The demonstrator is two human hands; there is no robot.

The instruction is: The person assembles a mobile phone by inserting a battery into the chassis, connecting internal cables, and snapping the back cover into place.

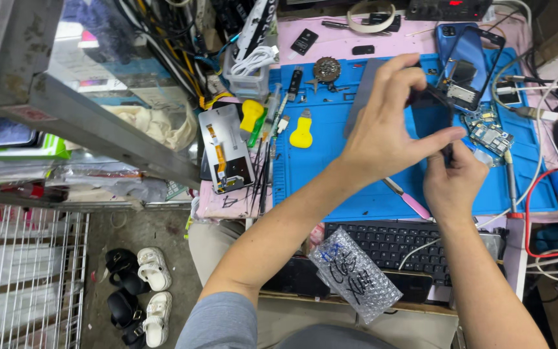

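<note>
1. Phone panel (pixel 431 115), dark and glossy, is up off the blue work mat (pixel 330 155), caught between both of our hands at about one o'clock from the middle of the view.
2. Our left hand (pixel 382 129) arches over it from above, its fingers (pixel 414 72) closed narrow on the top edge and the thumb pressing along the lower side.
3. Our right hand (pixel 453 184) comes up from below at five o'clock of the panel, pinching the bottom right corner; how firm that pinch is we cannot tell, most of it is hidden.
4. At three o'clock of the hands lie small green circuit boards (pixel 489 134), and at one o'clock a blue phone back shell (pixel 469 48) sits with its insides exposed.
5. At six o'clock a pink-handled tool (pixel 408 199) rests on the mat, then a black keyboard (pixel 395 242) and a bubble-wrap pouch (pixel 354 273) by the tabletop edge.
6. Risk, as we judge it: the panel is held only at its edges, so a slip would drop it onto the boards or the tool.
7. Squeezing or twisting between two hands could crack thin glass.
8. A loose sleeve or wrist might also sweep the small parts off the mat.
</note>
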